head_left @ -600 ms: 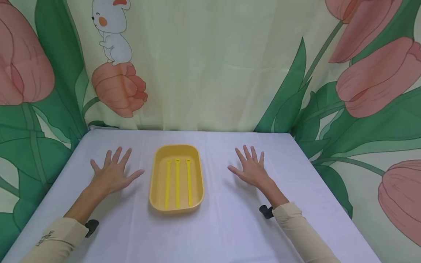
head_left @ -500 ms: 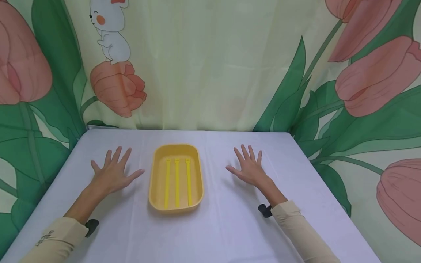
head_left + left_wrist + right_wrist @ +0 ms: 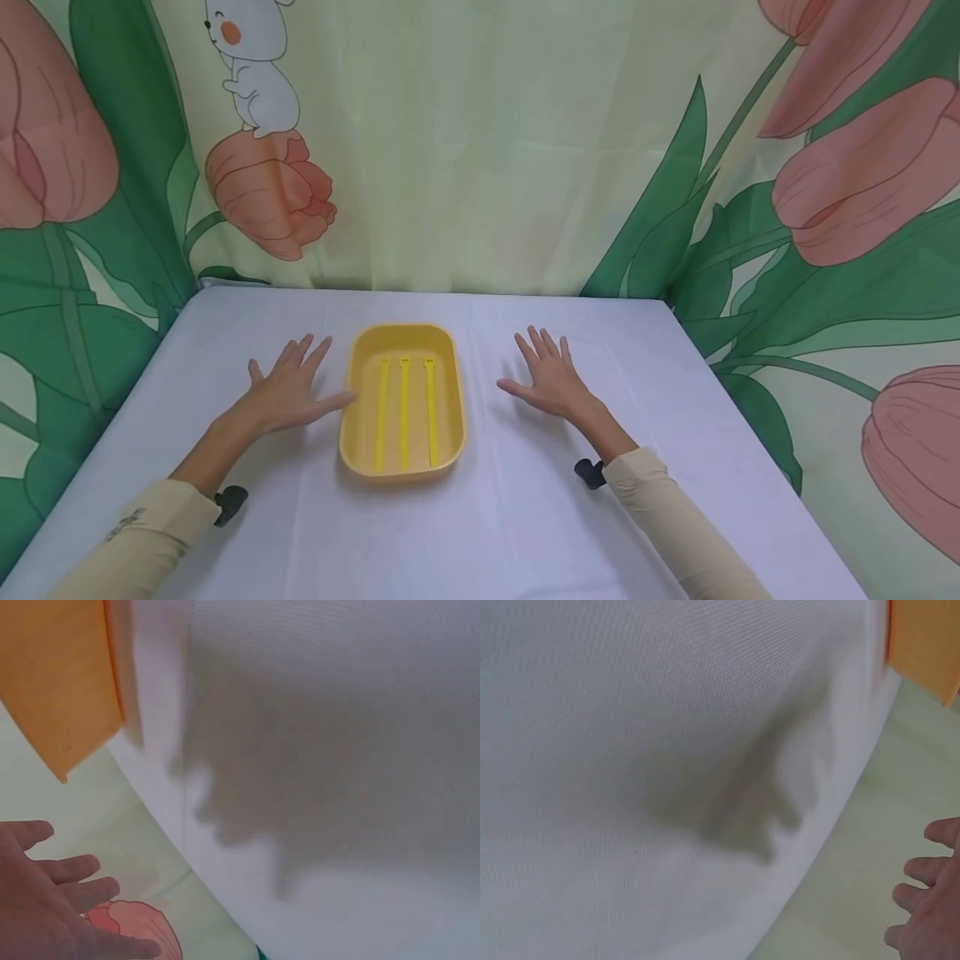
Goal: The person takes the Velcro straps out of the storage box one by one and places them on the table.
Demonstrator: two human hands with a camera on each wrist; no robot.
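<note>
Work apparently at its outset, nothing held

Both my hands hang over the white cloth-covered table (image 3: 510, 517), and neither holds anything. My left hand (image 3: 288, 396) has its fingers straight and spread, the thumb reaching across the left edge of a shallow, deep-yellow, round-cornered tray (image 3: 417, 417), seemingly plastic. Whether that thumb touches the rim or only crosses above it, I cannot tell. My right hand (image 3: 551, 382) has its fingers parted too, its thumb pointing toward the tray's right edge, with white cloth showing between. The left wrist view catches a soft dark shadow (image 3: 277, 772) on the cloth, and the right wrist view has one like it, so I judge both palms to be raised.

The tray stands a little left of the middle of the table's far edge and short of it, long sides running away from me. Inside lie three thin, flat, bright-yellow strips: a left strip (image 3: 382, 412), a middle strip (image 3: 405, 412) and a right strip (image 3: 431, 412), side by side and apart, each broader head toward the tray's far edge.

As far as I can judge, nothing is done: all three lie straight, none joined, bent or lifted out. All the handling of them seems left.
</note>
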